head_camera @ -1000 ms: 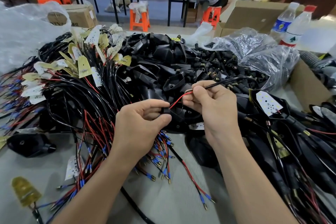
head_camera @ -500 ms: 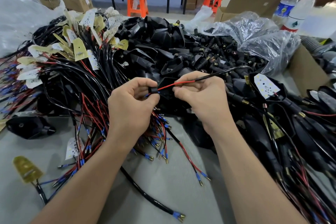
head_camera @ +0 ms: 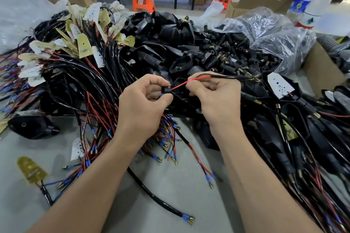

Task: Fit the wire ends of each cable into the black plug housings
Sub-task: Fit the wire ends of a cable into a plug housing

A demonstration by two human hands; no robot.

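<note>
Wire ends [head_camera: 190,219] of a loose cable [head_camera: 151,193] lie nearest, blue-sleeved and brass-tipped on the grey table [head_camera: 170,179], not yet fitted. Above them the step in hand sits between the two hands. The left hand [head_camera: 144,100] pinches a small black plug housing [head_camera: 167,89] between thumb and curled forefinger. A bit of blue sleeve [head_camera: 160,95] shows at its near-left side, so one terminal seems to be passing through, though I cannot tell whether it is seated. The right hand [head_camera: 216,96] is closed on the red wire [head_camera: 189,81] and the black cable [head_camera: 233,76] it branches from, and the red strand runs taut and straight from fingertips to housing.

To do this well, I judge the right hand should grip close to the housing so the thin wire does not buckle, and feed in line with the opening rather than at an angle. The left should steady the housing without covering its mouth. A light tug afterwards would confirm the catch.

Beyond the hands, the bundle of unfitted cables [head_camera: 91,85] spreads to the left, and the heap of spare housings [head_camera: 236,53] lies farther back beside a clear plastic bag [head_camera: 274,30].
</note>
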